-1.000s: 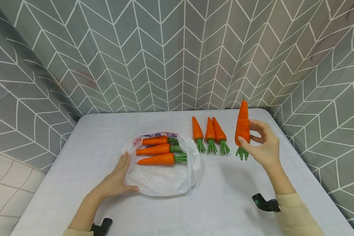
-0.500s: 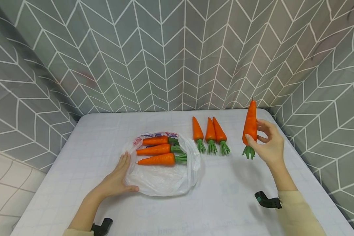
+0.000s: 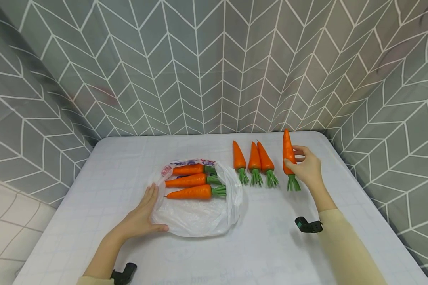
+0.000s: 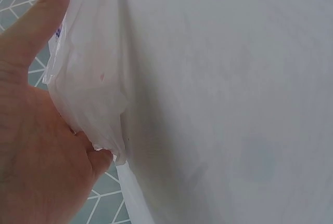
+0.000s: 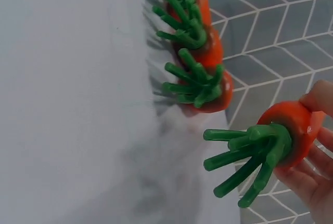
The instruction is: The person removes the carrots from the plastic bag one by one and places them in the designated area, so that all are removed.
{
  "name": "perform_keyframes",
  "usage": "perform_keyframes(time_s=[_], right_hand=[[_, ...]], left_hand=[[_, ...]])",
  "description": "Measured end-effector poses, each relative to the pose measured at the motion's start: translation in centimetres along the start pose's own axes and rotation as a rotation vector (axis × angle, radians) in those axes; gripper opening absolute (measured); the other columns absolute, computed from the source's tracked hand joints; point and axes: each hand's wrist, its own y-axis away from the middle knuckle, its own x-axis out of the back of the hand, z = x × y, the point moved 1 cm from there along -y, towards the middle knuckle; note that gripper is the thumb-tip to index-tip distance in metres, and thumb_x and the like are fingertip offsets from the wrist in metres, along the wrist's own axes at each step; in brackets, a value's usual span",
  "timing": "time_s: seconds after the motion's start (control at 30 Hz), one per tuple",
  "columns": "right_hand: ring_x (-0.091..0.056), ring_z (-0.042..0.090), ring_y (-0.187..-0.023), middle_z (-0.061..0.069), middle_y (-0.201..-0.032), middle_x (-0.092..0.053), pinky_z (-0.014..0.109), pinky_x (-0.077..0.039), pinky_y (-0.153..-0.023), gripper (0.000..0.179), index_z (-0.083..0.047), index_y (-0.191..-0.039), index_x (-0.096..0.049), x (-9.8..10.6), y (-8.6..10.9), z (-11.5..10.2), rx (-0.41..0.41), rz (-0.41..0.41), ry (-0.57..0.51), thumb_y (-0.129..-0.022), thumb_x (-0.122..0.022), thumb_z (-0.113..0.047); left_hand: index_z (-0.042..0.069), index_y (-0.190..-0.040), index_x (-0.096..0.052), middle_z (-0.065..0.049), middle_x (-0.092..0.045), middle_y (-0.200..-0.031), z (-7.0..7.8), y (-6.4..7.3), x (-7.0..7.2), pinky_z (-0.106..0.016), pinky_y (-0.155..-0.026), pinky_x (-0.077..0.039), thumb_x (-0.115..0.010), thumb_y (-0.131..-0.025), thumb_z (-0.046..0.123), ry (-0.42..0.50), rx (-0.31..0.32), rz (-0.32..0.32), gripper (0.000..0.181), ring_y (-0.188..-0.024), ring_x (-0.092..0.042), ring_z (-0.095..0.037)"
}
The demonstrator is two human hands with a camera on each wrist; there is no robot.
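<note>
In the head view, my right hand point(image 3: 308, 166) pinches an orange carrot point(image 3: 287, 152) between thumb and fingers, its tip pointing away from me. In the right wrist view the held carrot's green stalks point(image 5: 255, 156) face the camera, apart from the table. My left hand point(image 3: 140, 217) lies spread along the left side of a white plastic bag point(image 3: 196, 221), fingers and thumb touching it. Inside the bag's wide mouth lie three carrots point(image 3: 190, 192), stalks to the right. The left wrist view shows that hand point(image 4: 47, 146) against the bag's thin film point(image 4: 91, 73); its fingertips are partly hidden.
Three carrots stand in a row on the table right of the bag: one alone point(image 3: 238, 156), then a touching pair point(image 3: 265, 160). A white cloth covers the table point(image 3: 249, 253). Grey patterned curtains point(image 3: 207, 79) hang behind and at the sides.
My right hand first drifted right with its carrot, then came back left and lower, closer to the row. The left hand and the bag have not moved.
</note>
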Motion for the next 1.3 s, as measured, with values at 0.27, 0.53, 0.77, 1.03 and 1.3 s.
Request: perform_keyframes(time_s=[0.27,0.53,0.77,1.03,1.3], right_hand=[[-0.064,0.040,-0.095,0.028,-0.115,-0.062,0.045,-0.056,-0.073,0.052,0.004,-0.129,-0.054,-2.1,-2.0,1.1,-0.024,-0.122,0.105,-0.083,-0.070,-0.014],[-0.059,0.041,-0.101,0.030,-0.121,-0.058,0.048,-0.051,-0.082,0.055,0.008,-0.130,-0.052,-3.5,-3.2,2.1,-0.089,-0.233,0.216,-0.086,-0.068,-0.019],[-0.060,0.040,-0.102,0.027,-0.124,-0.058,0.049,-0.050,-0.084,0.051,0.005,-0.129,-0.055,-4.0,-3.2,1.9,-0.102,-0.254,0.240,-0.088,-0.067,-0.022],[-0.062,0.039,-0.098,0.026,-0.114,-0.063,0.048,-0.051,-0.080,0.042,0.002,-0.124,-0.061,-4.2,-3.1,1.7,-0.103,-0.252,0.236,-0.092,-0.063,-0.025],[-0.056,0.042,-0.112,0.026,-0.127,-0.057,0.054,-0.046,-0.089,0.051,0.003,-0.132,-0.054,-4.1,-2.7,1.8,-0.047,-0.230,0.206,-0.096,-0.058,-0.033]], left_hand=[[-0.005,-0.151,-0.002,-0.025,0.005,-0.158,0.1,0.0,0.1,-0.059,-0.110,-0.016,-0.078,-0.066,0.061,-0.001,0.011,-0.002,0.133,-0.144,0.002,-0.042],[-0.005,-0.151,-0.002,-0.025,0.005,-0.158,0.1,0.0,0.0,-0.059,-0.110,-0.016,-0.079,-0.065,0.060,0.005,0.016,-0.009,0.132,-0.144,0.002,-0.042],[-0.005,-0.151,-0.002,-0.024,0.005,-0.158,0.1,0.0,-0.1,-0.059,-0.110,-0.016,-0.079,-0.065,0.060,0.004,0.014,-0.008,0.133,-0.144,0.003,-0.042],[-0.004,-0.151,-0.002,-0.024,0.005,-0.158,0.0,-0.1,-0.1,-0.059,-0.110,-0.016,-0.079,-0.065,0.060,-0.001,0.020,-0.008,0.133,-0.144,0.002,-0.042],[-0.006,-0.151,-0.003,-0.024,0.004,-0.158,0.1,0.1,-0.1,-0.059,-0.111,-0.015,-0.079,-0.065,0.060,0.002,0.009,-0.001,0.132,-0.144,0.003,-0.041]])
